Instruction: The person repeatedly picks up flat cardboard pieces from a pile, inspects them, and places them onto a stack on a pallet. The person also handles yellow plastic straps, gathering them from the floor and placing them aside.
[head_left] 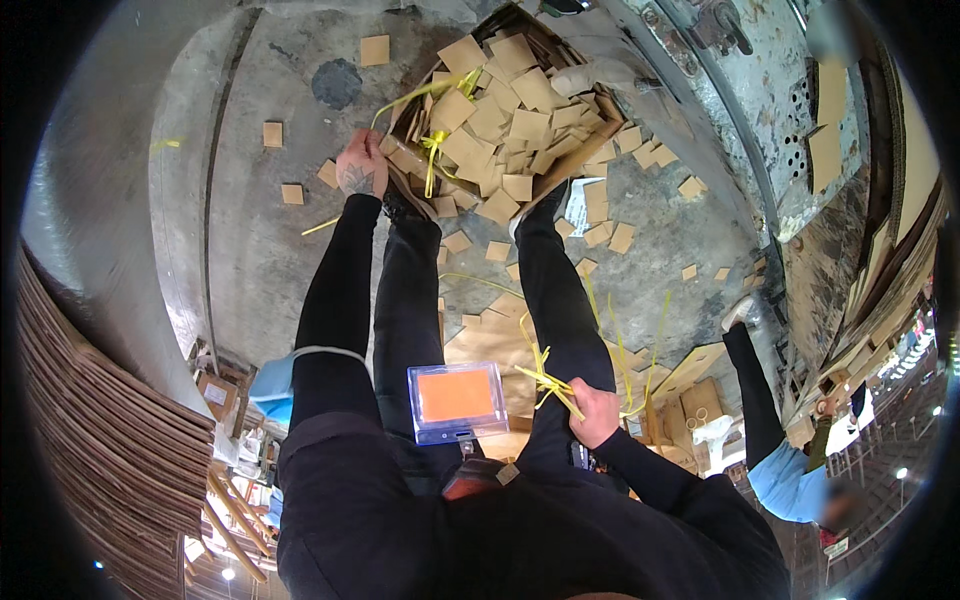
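Note:
A large open cardboard box (568, 168) stands on the floor in front of my feet, heaped with small square cardboard pieces (470, 152). By the box's left edge, my left hand (362, 165) is closed, and a yellow plastic strap (408, 98) runs from its fingertips over the pieces. Another yellow strap (433, 143), knotted, lies at the left side of the heap. Near my right thigh, my right hand (597, 412) is closed around a bunch of yellow straps (546, 380). Their loose ends trail out toward the right and forward.
Loose cardboard squares (497, 251) lie scattered over the concrete floor (270, 235). Metal machinery (735, 120) stands at the far right. A tall stack of cardboard sheets (110, 420) rises at the left. Another person (790, 480) is at the right. A badge holder (457, 395) hangs at my chest.

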